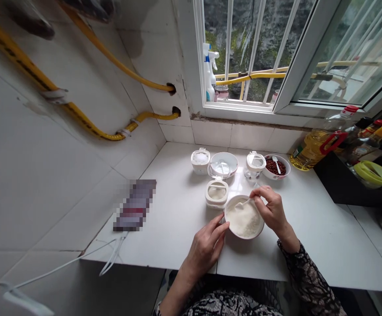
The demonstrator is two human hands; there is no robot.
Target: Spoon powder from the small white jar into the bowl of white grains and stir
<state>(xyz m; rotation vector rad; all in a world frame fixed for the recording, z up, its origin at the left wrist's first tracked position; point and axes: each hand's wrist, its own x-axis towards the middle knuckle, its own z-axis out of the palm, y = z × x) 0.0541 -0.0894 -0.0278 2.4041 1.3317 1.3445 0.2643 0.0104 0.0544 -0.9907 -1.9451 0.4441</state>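
A white bowl [244,237] of white granular powder [245,220] stands near the counter's front edge. My left hand [205,245] steadies it, fingers and thumb against its left rim. Pinched in my right hand [271,210] is a small white spoon [241,205], its head dipping into the powder at the bowl's far side. Just behind the bowl sits a lidded white-rimmed jar [216,195]. Further back are a second jar [200,161], a white bowl [230,161] with a clear container in it, a third jar [255,165], and a bowl [281,175] of dark red pieces with a white spoon.
An oil bottle [309,147] and a black rack [332,180] of condiment bottles stand on the right. At the left, a pixelated flat object [134,205] lies by the wall near a white cable [112,256]. A barred window [243,52] is behind the white counter [177,210].
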